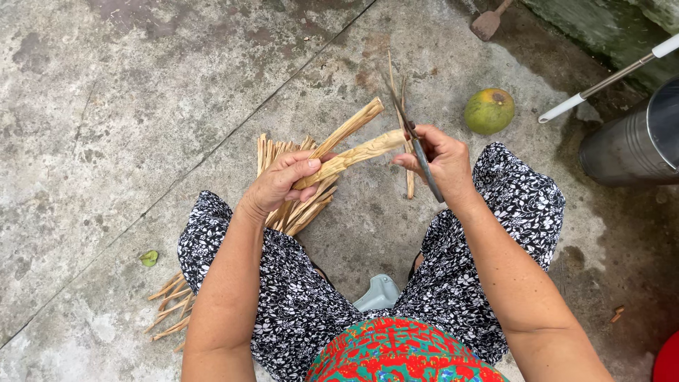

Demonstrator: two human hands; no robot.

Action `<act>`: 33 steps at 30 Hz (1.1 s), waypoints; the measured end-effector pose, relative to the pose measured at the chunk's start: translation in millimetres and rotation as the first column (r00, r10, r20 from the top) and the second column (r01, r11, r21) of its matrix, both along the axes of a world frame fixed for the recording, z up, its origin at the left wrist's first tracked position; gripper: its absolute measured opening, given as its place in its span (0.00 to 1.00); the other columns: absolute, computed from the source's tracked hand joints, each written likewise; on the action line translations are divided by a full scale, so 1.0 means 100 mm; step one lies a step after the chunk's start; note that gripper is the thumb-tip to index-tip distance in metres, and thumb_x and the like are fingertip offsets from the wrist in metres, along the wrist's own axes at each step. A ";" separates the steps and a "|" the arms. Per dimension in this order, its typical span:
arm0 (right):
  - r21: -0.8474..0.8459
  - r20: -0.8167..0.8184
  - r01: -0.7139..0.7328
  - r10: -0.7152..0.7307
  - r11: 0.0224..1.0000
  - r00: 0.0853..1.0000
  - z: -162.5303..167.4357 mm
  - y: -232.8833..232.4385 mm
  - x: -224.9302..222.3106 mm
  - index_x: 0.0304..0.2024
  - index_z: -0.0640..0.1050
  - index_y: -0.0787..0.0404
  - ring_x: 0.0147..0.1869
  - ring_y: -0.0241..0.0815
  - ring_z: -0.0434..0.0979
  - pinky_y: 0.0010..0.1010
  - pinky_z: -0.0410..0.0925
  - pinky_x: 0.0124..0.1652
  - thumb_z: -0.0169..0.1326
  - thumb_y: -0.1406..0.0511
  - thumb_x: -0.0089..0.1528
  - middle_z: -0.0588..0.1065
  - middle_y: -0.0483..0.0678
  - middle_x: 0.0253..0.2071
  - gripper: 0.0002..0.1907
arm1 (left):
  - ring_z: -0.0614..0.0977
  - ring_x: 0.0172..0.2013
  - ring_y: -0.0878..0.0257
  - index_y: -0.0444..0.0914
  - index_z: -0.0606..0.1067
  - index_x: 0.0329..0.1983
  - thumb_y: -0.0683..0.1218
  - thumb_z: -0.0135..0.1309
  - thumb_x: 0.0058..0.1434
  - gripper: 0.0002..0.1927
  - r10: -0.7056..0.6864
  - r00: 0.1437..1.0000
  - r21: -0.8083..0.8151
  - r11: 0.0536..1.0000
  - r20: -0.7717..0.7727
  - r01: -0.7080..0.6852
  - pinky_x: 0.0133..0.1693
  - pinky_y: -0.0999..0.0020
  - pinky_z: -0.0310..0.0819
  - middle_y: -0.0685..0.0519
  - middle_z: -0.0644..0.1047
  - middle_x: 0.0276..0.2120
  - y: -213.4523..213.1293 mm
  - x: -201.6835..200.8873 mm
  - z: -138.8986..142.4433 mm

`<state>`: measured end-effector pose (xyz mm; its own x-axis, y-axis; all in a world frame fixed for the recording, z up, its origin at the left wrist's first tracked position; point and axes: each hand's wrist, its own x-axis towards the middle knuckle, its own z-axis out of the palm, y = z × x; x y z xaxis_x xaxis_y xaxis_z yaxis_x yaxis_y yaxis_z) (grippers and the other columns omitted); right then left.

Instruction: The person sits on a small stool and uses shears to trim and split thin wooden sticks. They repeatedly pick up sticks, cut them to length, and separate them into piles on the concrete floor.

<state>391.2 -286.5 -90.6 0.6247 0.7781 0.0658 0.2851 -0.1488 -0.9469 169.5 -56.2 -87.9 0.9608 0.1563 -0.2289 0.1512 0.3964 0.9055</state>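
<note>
Bamboo sticks, two of them, are in the left hand just above the middle of the frame, both pale tan with a rough, fibrous, split surface, angling up toward the upper right. That hand is curled around their lower ends, thumb pressed on top. One knife with a thin dark blade sits in the right hand, fingers closed tight on the handle, the blade crossing the tip of the nearer stick. Both forearms reach forward over the knees in black-and-white floral trousers. Under the left hand there's a fanned bundle of split strips, too many to count, plus another loose bunch at lower left. One green round fruit lies upper right on the concrete floor, near a metal pot.
</note>
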 end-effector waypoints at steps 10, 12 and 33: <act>0.294 -0.182 -0.057 0.114 0.954 0.977 -0.02 0.10 0.07 0.62 0.72 0.58 0.46 0.31 0.76 0.22 0.72 0.46 0.63 0.62 0.66 0.77 0.44 0.45 0.25 | 0.70 0.26 0.74 0.37 0.76 0.41 0.54 0.49 0.74 0.16 -0.019 0.999 0.192 0.981 0.049 0.010 0.28 0.79 0.65 0.58 0.77 0.30 0.03 0.05 -0.20; 0.300 -0.096 -0.111 0.146 0.947 0.985 -0.02 0.12 0.05 0.63 0.71 0.58 0.50 0.32 0.77 0.24 0.72 0.50 0.64 0.61 0.66 0.77 0.44 0.46 0.26 | 0.71 0.27 0.74 0.36 0.76 0.41 0.55 0.49 0.75 0.17 -0.038 0.999 0.242 0.970 0.035 0.028 0.29 0.78 0.66 0.58 0.77 0.30 0.02 0.06 -0.20; 0.403 -0.622 0.274 0.042 0.873 0.782 -0.13 0.38 -0.10 0.60 0.69 0.61 0.32 0.34 0.77 0.20 0.71 0.30 0.62 0.73 0.62 0.80 0.56 0.44 0.25 | 0.79 0.36 0.65 0.42 0.74 0.59 0.56 0.58 0.63 0.23 0.064 0.953 0.812 0.509 0.295 -0.286 0.38 0.71 0.76 0.55 0.76 0.38 -0.14 0.19 -0.26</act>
<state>381.3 -248.9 -103.6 0.7381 0.6740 -0.0309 -0.3486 0.3417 -0.8727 188.1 -70.1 -113.7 0.8938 0.3375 0.2955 -0.0583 -0.5657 0.8225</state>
